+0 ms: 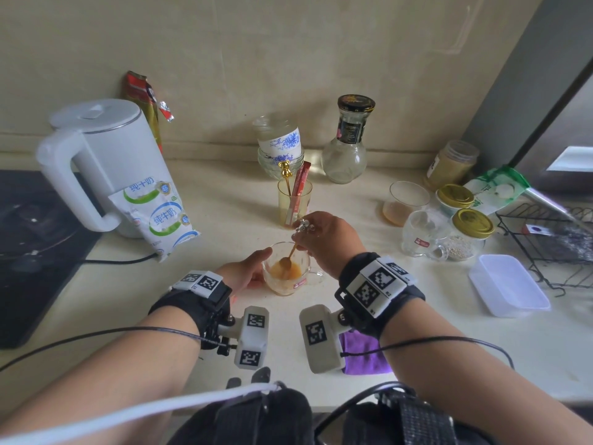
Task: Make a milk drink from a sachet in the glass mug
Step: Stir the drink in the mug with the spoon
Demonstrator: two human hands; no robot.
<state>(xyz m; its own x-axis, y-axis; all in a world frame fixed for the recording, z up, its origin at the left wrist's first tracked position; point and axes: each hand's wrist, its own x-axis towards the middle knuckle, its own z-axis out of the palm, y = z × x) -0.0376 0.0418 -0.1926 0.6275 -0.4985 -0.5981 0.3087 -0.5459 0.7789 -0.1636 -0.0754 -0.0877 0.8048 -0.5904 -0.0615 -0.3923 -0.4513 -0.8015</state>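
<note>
A glass mug (286,285) stands on the counter in front of me with a shallow orange-brown liquid in its bottom. My left hand (245,271) grips the mug's left side. My right hand (327,239) pinches the upper handle of a gold spoon (287,256), whose bowl sits in the liquid. A red sachet (298,194) stands in a yellowish glass (293,200) behind the mug, beside another gold spoon. Two white milk pouches (157,213) with blue and green print lean against a white kettle (106,165) at the left.
Stacked blue-and-white cups (280,146) and a glass carafe (346,146) stand at the back. Glasses, gold-lidded jars (471,224), a plastic box (507,284) and a wire rack (552,245) crowd the right. A purple cloth (362,351) lies near the front edge. A black hob (32,252) is at the left.
</note>
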